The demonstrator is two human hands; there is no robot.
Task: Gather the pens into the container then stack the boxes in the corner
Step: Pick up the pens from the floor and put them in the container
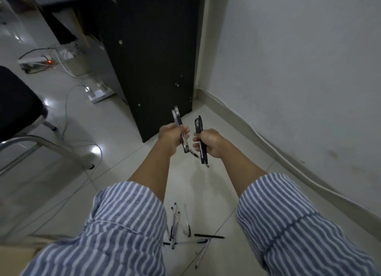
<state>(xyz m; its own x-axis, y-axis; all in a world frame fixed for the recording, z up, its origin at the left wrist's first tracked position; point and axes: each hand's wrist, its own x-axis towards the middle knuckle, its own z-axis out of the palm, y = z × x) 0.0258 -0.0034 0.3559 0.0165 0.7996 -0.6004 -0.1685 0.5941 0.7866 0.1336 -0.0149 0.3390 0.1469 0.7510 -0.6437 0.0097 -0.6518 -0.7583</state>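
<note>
My left hand (172, 136) grips a small bundle of clear pens with black caps (177, 119), held upright above the tiled floor. Close beside it, my right hand (210, 142) grips a bundle of black pens (199, 125), also upright. The two hands are a few centimetres apart. Several loose pens (181, 228) lie scattered on the floor near the bottom middle, between my striped sleeves. A black pen (209, 236) and a pale pen (203, 253) lie at their right. No container is in view. A corner of a cardboard box (16, 255) shows at the bottom left.
A black desk panel (152, 59) stands ahead by the white wall (299, 69). A black chair (18, 102) with a metal frame is at the left. Cables (68, 115) and a power strip (34, 60) lie on the floor at the left.
</note>
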